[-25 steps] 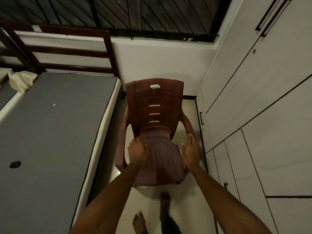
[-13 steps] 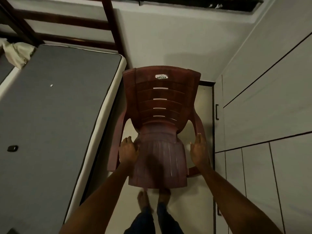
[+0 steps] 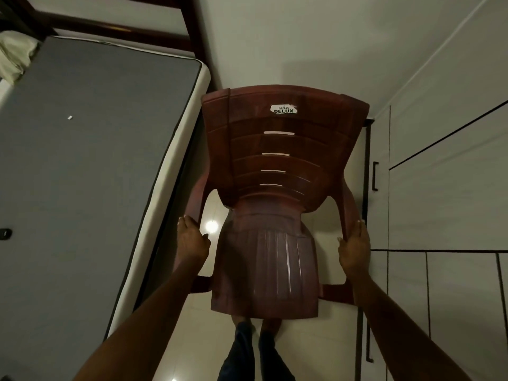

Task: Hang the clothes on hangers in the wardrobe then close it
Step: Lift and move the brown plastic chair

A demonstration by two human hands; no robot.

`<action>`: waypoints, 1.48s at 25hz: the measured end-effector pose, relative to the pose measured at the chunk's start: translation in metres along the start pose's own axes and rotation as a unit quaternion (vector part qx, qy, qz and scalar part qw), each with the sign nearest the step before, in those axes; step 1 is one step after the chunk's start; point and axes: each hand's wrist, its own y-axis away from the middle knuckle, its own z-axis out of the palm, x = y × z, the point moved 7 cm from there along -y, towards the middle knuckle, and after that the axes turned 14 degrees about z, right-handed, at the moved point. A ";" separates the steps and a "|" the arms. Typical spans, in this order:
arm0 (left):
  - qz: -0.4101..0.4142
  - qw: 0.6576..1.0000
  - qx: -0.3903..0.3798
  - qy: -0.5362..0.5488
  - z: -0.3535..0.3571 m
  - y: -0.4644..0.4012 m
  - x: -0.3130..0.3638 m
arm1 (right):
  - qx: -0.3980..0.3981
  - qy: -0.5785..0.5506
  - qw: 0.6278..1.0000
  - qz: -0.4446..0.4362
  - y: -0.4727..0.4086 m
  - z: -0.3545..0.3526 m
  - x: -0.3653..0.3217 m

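You are looking straight down at a dark red plastic chair (image 3: 270, 215), and everything else sits around it. Your left hand (image 3: 192, 243) grips the chair's left armrest, its fingers (image 3: 184, 221) curled over the rail and the thumb tucked toward the seat. Your right hand (image 3: 354, 247) holds the right armrest the same way, fingers (image 3: 358, 229) wrapped over the outer edge with the thumb on the inner side. Both forearms reach down to it from the lower corners of the view.

The chair's backrest points away from you and carries a white sticker (image 3: 284, 109) reading DELUX near its top edge. The ribbed seat faces you, and your bare feet and dark trouser legs (image 3: 247, 353) show just below its front edge, on the pale glossy floor (image 3: 198, 339).

To the left of the chair, just beside its armrest, lies a bed with a grey mattress (image 3: 90, 160); a pale bundle of cloth (image 3: 16, 55) rests at the mattress's far left corner, well apart from the chair. A dark wooden bed frame (image 3: 192, 26) stands beyond the mattress.

To the right of the chair stands the wardrobe (image 3: 445, 202), its white doors closed, with a dark bar handle (image 3: 375, 176) near the chair's backrest. You cannot see any hangers from here.
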 end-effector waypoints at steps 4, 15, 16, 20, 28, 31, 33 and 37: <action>-0.063 0.996 0.028 0.055 0.005 -0.018 -0.027 | -0.020 -0.052 0.997 0.060 -0.019 0.005 0.009; -0.051 0.993 0.035 0.103 0.005 -0.034 -0.019 | -0.022 0.021 0.992 0.120 -0.034 0.009 0.009; -0.044 0.993 0.039 0.104 0.004 -0.041 -0.012 | -0.017 0.018 0.993 0.117 -0.038 0.009 0.006; -0.032 0.993 0.039 0.109 -0.001 -0.076 0.009 | -0.014 0.015 0.991 0.129 -0.060 0.004 -0.010; -0.006 0.994 0.049 0.102 -0.012 -0.157 0.058 | -0.017 0.023 0.992 0.123 -0.120 -0.010 -0.064; -0.012 0.991 0.056 0.117 -0.010 -0.194 0.074 | -0.019 0.019 0.993 0.115 -0.152 -0.015 -0.088; -0.006 0.991 0.058 0.119 -0.011 -0.220 0.086 | -0.011 0.022 0.994 0.105 -0.172 -0.018 -0.104; 0.005 0.990 0.067 0.120 -0.013 -0.266 0.111 | -0.012 0.009 0.995 0.101 -0.212 -0.027 -0.135</action>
